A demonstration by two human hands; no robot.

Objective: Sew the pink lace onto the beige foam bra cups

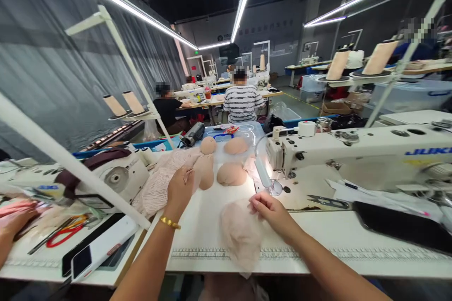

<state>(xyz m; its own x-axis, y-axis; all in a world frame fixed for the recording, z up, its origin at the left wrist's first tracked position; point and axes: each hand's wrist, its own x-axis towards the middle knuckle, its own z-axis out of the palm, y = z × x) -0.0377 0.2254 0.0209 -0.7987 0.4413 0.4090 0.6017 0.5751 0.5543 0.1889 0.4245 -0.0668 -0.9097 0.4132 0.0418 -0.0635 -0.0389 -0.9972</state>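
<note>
My left hand (180, 189), with a gold bracelet on its wrist, is closed on a beige piece of a pile of pale pink lace fabric (158, 183) at the left of the white table (318, 240). My right hand (270, 209) pinches the top edge of a sheer beige fabric piece (242, 235) that lies flat near the table's front edge. Several beige padded cups (231, 174) lie just beyond my hands. The white sewing machine (353, 155) stands to the right, its lit needle area (273, 186) close to my right hand.
Black scissors (326, 202) and a dark fabric strip (399, 230) lie right of the needle. Another machine (120, 176), red-handled scissors (65, 233) and another person's hand (10, 230) are at the left. Two people sit at benches behind. Thread cones stand on racks.
</note>
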